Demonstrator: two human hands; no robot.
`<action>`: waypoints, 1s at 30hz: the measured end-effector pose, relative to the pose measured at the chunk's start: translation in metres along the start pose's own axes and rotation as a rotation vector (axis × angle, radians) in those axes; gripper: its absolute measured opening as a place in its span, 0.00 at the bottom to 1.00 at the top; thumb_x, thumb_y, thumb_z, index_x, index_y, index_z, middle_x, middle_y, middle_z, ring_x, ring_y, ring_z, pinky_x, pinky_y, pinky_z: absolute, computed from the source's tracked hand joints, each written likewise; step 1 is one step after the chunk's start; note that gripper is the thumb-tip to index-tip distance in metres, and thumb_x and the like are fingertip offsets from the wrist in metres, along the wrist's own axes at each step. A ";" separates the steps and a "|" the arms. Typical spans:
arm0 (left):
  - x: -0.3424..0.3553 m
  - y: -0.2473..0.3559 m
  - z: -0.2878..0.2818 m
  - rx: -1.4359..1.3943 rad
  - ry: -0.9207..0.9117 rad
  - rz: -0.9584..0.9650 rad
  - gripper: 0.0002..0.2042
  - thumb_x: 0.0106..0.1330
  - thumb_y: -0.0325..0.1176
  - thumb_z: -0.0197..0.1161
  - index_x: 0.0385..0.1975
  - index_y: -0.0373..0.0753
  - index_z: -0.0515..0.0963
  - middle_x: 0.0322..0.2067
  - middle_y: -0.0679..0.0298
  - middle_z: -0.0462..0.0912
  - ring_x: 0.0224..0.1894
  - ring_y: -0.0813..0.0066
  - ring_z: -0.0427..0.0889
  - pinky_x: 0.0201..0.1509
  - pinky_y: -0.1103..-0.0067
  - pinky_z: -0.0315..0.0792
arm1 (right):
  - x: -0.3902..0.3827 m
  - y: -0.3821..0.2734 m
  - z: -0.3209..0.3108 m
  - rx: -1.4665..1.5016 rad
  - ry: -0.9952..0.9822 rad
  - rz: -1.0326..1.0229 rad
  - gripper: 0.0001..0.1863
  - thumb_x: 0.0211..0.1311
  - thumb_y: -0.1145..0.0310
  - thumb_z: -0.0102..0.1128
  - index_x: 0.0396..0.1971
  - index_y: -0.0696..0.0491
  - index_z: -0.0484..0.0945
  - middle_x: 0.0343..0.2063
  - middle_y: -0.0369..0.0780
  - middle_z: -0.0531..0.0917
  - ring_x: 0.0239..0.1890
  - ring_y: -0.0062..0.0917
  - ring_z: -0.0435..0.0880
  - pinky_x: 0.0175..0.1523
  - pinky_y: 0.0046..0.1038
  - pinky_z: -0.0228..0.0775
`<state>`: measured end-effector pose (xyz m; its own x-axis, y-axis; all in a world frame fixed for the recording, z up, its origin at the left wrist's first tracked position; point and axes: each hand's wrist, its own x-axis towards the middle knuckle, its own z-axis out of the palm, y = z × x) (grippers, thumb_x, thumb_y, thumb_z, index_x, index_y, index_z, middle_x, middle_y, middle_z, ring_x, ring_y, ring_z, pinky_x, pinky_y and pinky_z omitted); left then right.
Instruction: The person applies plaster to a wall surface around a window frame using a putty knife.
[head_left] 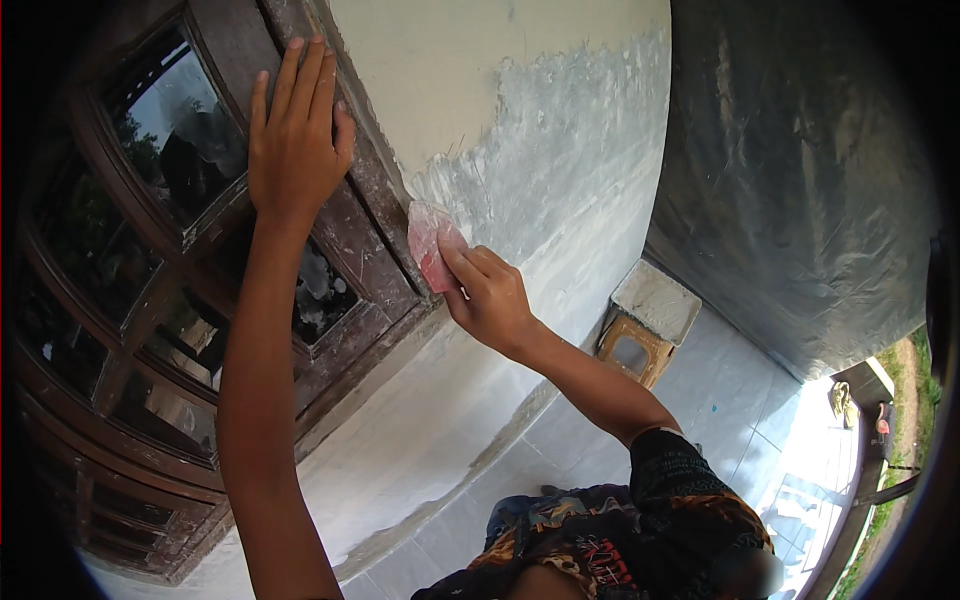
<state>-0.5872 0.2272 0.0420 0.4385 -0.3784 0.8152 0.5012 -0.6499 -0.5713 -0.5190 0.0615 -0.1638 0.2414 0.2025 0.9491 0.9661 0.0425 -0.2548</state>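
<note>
My left hand (298, 150) rests flat, fingers stretched upward, on the dark brown wooden window frame (365, 235). Nothing is in it. Pinched in my right hand (495, 305) is a flat, translucent pink-red putty spreader (430, 240), smeared with whitish filler. Its edge meets the wall right beside the frame. The wall (590, 130) carries a grey-white skim coat with a ragged upper border, and cream paint shows above it. Whitish smudges mark the frame and the glass panes (175, 125).
On a small wooden stool (632, 350) stands a shallow tray (657, 300) of pale grey paste, by the foot of the wall. A dark plastic sheet (790, 170) hangs at the right. Grey tiles (735, 370) cover the floor; footwear (843, 403) lies at the far right.
</note>
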 end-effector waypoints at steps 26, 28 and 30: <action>-0.002 0.000 -0.002 -0.038 -0.024 0.002 0.23 0.68 0.35 0.54 0.63 0.38 0.72 0.69 0.63 0.67 0.75 0.69 0.59 0.76 0.61 0.55 | 0.058 0.001 0.026 -0.208 0.215 0.339 0.17 0.52 0.80 0.59 0.44 0.62 0.77 0.25 0.48 0.79 0.29 0.46 0.81 0.35 0.41 0.72; 0.001 0.001 -0.001 -0.040 -0.020 0.001 0.23 0.68 0.36 0.54 0.63 0.38 0.72 0.69 0.63 0.67 0.75 0.69 0.59 0.76 0.61 0.55 | 0.033 -0.040 0.042 -0.146 0.208 0.313 0.23 0.51 0.81 0.60 0.51 0.60 0.76 0.24 0.46 0.79 0.28 0.43 0.80 0.34 0.40 0.72; -0.003 -0.001 -0.004 -0.043 -0.026 0.003 0.24 0.68 0.36 0.54 0.63 0.38 0.72 0.69 0.63 0.67 0.75 0.69 0.58 0.76 0.61 0.54 | 0.013 -0.086 0.036 0.022 0.100 0.394 0.27 0.49 0.82 0.60 0.54 0.61 0.75 0.29 0.47 0.80 0.32 0.41 0.82 0.37 0.38 0.75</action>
<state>-0.5916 0.2264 0.0406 0.4595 -0.3633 0.8105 0.4675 -0.6770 -0.5685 -0.6022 0.0960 -0.1368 0.6013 0.1112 0.7912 0.7961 0.0014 -0.6052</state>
